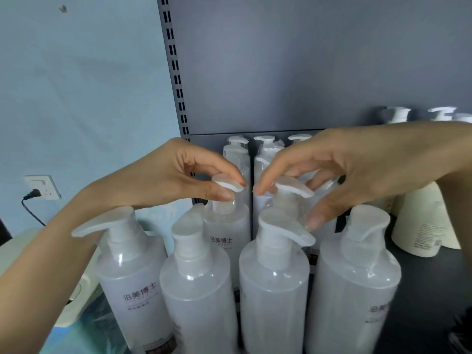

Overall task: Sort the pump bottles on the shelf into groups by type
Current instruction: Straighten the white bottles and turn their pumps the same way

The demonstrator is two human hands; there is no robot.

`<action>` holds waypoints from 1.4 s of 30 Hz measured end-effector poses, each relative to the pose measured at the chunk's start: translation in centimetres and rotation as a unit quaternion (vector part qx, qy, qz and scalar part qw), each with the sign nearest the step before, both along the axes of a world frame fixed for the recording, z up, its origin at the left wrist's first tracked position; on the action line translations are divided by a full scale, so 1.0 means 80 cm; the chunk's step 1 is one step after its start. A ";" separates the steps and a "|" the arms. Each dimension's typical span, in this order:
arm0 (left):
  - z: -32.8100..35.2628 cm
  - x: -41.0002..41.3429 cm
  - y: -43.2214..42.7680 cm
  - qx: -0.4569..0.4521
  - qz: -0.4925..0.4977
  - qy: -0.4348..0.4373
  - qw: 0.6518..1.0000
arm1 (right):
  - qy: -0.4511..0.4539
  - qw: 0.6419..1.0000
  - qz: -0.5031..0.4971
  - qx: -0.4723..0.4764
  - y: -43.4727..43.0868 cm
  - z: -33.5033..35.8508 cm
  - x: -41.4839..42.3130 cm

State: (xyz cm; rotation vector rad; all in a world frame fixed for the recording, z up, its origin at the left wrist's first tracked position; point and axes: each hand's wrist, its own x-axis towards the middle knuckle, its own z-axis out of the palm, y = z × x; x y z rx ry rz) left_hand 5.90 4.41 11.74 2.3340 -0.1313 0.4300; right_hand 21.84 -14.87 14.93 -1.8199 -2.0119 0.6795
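Observation:
Several translucent white pump bottles stand in rows on the dark shelf. My left hand pinches the pump head of a second-row bottle between thumb and fingers. My right hand curls over the pump head of the neighbouring second-row bottle, fingers and thumb around it. In the front row stand a labelled bottle, two plain ones and another labelled one. More wrapped bottles stand behind.
Cream-coloured pump bottles stand at the right, more pump heads behind them. A grey slotted upright and back panel close the shelf. A wall socket with a plugged cable is at the left.

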 end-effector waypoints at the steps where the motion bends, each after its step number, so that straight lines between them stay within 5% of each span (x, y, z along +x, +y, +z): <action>1: 0.000 -0.001 0.000 0.000 0.001 0.000 1.000 | 0.009 1.000 0.007 0.004 -0.003 0.001 0.003; 20: 0.014 -0.004 -0.005 0.034 0.021 0.047 0.998 | -0.175 0.948 -0.149 0.222 0.030 -0.019 -0.001; 29: 0.010 -0.003 -0.002 0.017 0.010 0.039 0.999 | -0.017 0.999 0.020 0.021 0.001 -0.004 0.029; 42: 0.009 -0.004 0.006 0.018 0.015 0.025 0.999 | -0.035 0.991 -0.030 0.125 0.028 -0.015 0.022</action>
